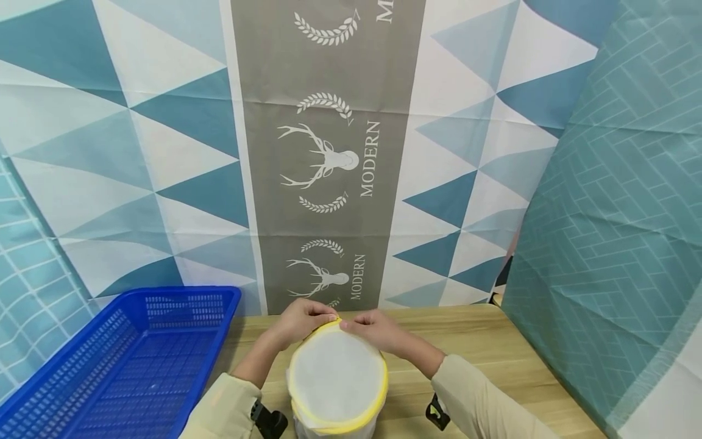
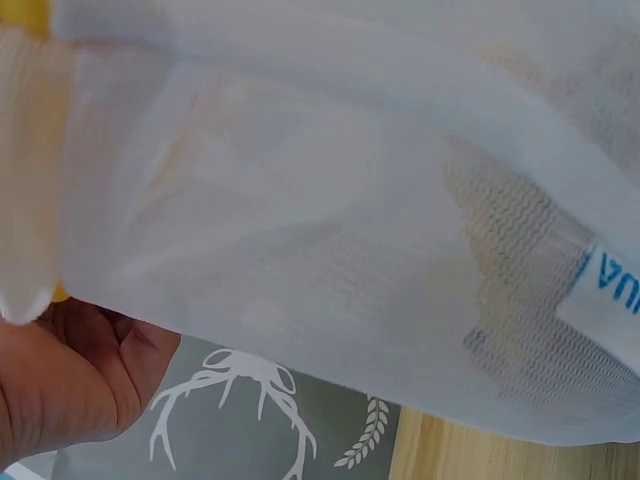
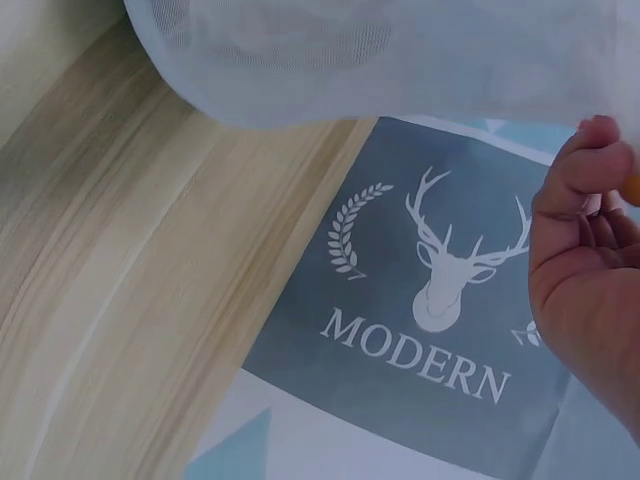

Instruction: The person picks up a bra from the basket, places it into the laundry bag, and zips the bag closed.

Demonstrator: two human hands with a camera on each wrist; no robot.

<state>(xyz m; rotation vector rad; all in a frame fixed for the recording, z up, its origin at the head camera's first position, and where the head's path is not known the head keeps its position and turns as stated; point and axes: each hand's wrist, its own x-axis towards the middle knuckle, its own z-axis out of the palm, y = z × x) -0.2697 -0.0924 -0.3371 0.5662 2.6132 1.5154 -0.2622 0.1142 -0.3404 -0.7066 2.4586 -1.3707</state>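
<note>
A round white mesh laundry bag (image 1: 337, 378) with yellow edging (image 1: 382, 393) stands on the table in front of me, its flat top facing up. My left hand (image 1: 303, 321) pinches the edging at the far side of the top. Close beside it, my right hand (image 1: 377, 331) pinches the same edge with thumb and curled fingers. In the left wrist view the bag's thin white wall (image 2: 300, 200) fills most of the picture, and a white label (image 2: 610, 300) with blue letters shows at the right. The right wrist view has the bag's lower edge (image 3: 300, 95) above the table.
A blue plastic basket (image 1: 153, 366) with perforated walls stands at the left. The wooden table (image 1: 466, 341) reaches back to a patterned cloth (image 1: 323, 152) with deer heads and triangles. A green-blue cloth (image 1: 620, 244) hangs along the right side.
</note>
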